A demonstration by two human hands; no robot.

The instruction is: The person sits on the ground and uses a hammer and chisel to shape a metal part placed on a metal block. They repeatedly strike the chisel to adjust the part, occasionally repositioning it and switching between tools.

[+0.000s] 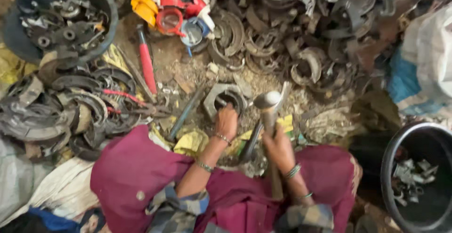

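Head view: the ground (188, 68) is bare dirt strewn with chips, scraps and dust, and nearly all of it is buried under scrap metal. A heap of curved brake shoes (282, 40) fills the far side and the far right; another pile of shoes (70, 106) lies at the left. At the far left corner stands a black tub (106, 7) with metal parts in it; a second black tub (391, 167) with small grey pieces sits at the near right corner. Red and yellow plastic pieces (165, 7) lie at the far edge, a red-handled tool (147, 63) just below them.

The left hand (227, 122) is closed on a grey metal part (225, 98) lying on the dirt in the middle. The right hand (278, 148) grips a hammer (269, 108) by its handle, head raised just right of the part. Yellow rags (192, 141) lie at the knees, white sacks (428, 54) at the right edge.
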